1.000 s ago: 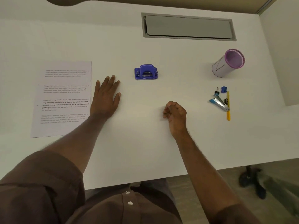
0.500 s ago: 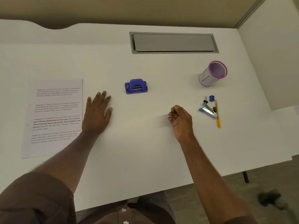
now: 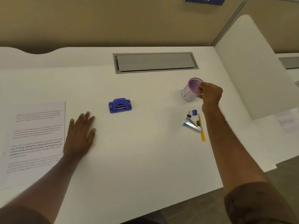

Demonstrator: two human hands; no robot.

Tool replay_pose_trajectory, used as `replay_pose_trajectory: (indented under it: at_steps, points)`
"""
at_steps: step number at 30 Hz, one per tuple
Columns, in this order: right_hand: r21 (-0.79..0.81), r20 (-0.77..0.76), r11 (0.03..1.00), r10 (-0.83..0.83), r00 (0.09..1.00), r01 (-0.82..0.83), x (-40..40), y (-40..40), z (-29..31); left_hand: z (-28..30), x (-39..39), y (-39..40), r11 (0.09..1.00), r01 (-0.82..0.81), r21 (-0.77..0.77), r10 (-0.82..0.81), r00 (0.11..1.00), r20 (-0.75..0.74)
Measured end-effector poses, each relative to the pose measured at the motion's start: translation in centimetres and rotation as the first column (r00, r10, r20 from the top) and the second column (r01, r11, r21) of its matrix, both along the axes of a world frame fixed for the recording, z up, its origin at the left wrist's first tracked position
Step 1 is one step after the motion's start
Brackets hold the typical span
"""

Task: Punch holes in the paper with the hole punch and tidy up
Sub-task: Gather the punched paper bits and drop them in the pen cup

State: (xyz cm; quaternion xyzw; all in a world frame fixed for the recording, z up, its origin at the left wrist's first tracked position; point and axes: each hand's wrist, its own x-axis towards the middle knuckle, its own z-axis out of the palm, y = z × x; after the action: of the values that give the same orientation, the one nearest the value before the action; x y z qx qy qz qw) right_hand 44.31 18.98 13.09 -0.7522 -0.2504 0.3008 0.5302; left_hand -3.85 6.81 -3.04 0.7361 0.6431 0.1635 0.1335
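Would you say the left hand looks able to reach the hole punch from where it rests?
Probably yes. The left hand lies flat on the desk, with only bare surface between its fingertips and the hole punch.

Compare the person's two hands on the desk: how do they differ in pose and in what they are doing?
The left hand lies flat on the desk with straight fingers, beside the paper; the right hand is raised and reached out. The left hand holds nothing; the right hand's fingers curl round the rim of the cup. Both are bare, and neither touches the hole punch.
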Motion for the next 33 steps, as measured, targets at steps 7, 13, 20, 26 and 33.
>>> replay_pose_trajectory:
  at_steps: [7, 13, 20, 26, 33]
  points:
    - [-0.321, 0.360, 0.944, 0.200, 0.911, -0.081, 3.9, 4.3, -0.9, 0.2, 0.0, 0.0, 1.000, 0.000, 0.013, 0.000, 1.000, 0.001]
    - [-0.403, 0.509, 0.912, 0.294, 0.809, -0.078, 4.1, 5.2, -0.3, -0.1, -0.1, -0.1, 1.000, -0.001, 0.003, 0.001, 1.000, -0.003]
    - [-0.458, 0.342, 0.883, 0.287, 0.895, -0.108, 4.1, 5.7, 0.3, -0.1, -0.1, 0.0, 1.000, -0.004, -0.009, 0.004, 1.000, -0.001]
    - [-0.439, 0.281, 0.885, 0.296, 0.913, -0.152, 4.1, 5.5, 0.9, 0.0, 0.1, 0.0, 1.000, -0.009, -0.007, 0.009, 1.000, -0.005]
    - [-0.292, 0.291, 0.942, 0.253, 0.923, -0.166, 3.8, 4.4, 1.0, 0.8, 0.1, -0.4, 1.000, 0.011, 0.004, -0.011, 1.000, -0.026]
